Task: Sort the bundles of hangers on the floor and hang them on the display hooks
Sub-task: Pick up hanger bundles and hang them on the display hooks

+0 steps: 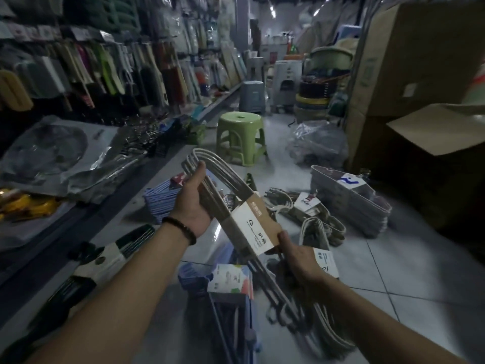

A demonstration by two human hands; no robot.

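Observation:
I hold a bundle of grey-beige hangers point(225, 177) with a brown and white paper sleeve point(256, 227) slantwise over the floor. My left hand point(193, 203) grips its upper curved end. My right hand point(299, 258) grips its lower part just under the sleeve, together with a second beige bundle bearing a white label point(325, 261). More bundles lie on the tiled floor: blue ones point(160, 198), beige ones point(309, 208), a grey stack point(349, 200), dark green ones point(105, 261) and a blue bundle with a coloured label point(228, 282). Display hooks with goods point(86, 61) line the left wall.
A green plastic stool point(241, 135) stands in the aisle ahead, a grey stool point(253, 95) behind it. Large cardboard boxes point(409, 82) rise at the right. A plastic bag point(317, 143) lies by them. Packaged goods point(52, 153) cover the low shelf on the left.

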